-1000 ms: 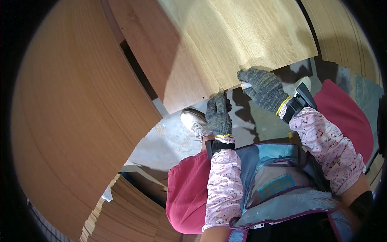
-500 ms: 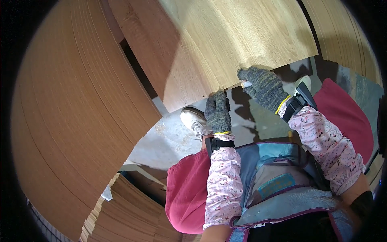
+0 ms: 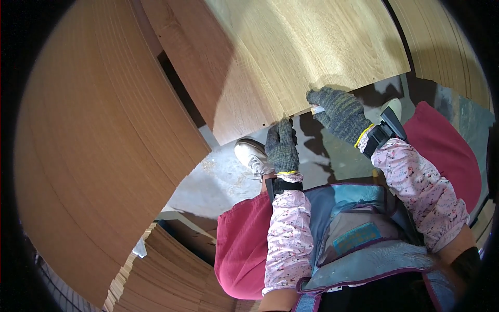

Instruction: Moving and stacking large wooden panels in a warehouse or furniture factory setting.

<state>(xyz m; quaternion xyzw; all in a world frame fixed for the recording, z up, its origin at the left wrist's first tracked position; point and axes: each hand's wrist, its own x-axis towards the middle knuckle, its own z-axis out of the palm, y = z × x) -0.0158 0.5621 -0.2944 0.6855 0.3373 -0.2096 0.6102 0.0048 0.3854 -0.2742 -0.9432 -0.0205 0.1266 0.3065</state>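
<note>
Wooden panel (image 3: pixel 291 57) blocks ahead; dark gap (image 3: pixel 182 93) leftward perhaps passable; board stack (image 3: pixel 104 135) walls far side.

A fisheye view is being aimed downward from the head. Left hand (image 3: pixel 282 147) and right hand (image 3: pixel 342 115) are being framed nearby.

The panel (image 3: pixel 296 52) lies between left boards (image 3: pixel 104 135) and right boards (image 3: pixel 444 44).

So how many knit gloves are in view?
2: one glove on the left hand, at the near edge of the wooden board; the other glove on the right hand, which grips a small white piece. No others show.
</note>
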